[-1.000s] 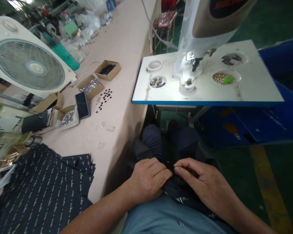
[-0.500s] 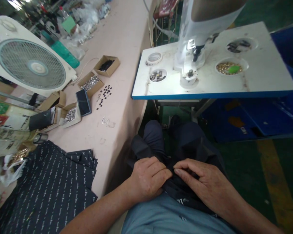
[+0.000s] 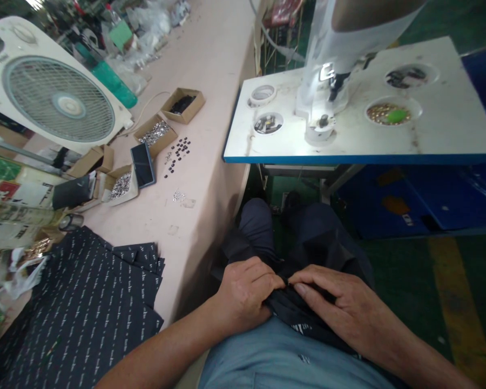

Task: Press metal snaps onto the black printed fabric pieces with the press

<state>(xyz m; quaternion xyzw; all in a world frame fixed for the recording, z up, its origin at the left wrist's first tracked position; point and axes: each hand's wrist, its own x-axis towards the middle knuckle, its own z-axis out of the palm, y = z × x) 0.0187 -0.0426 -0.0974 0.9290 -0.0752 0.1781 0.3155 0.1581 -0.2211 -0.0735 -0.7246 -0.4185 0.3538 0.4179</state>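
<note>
A dark garment (image 3: 303,312) with a strip of white lettering lies across my lap. My left hand (image 3: 247,294) is closed on its bunched cloth, knuckles up. Just to the right, my right hand (image 3: 336,300) pinches the same cloth between thumb and forefinger, its tips close to the left fingers. Something small and dark shows at the pinch, too small to name. The cloth under both palms is hidden.
Ahead stands a white press machine (image 3: 322,108) on a blue-edged worktop (image 3: 348,146) with cups of small metal parts. On the left table are a fan (image 3: 60,102), a phone (image 3: 143,165), boxes of fasteners (image 3: 156,135), loose dark snaps (image 3: 180,151) and folded printed cloth (image 3: 97,308).
The view has shifted slightly, so the table and machine sit a little further right. Both hands stay on the garment, with the right fingertips moved slightly at the pinch.
</note>
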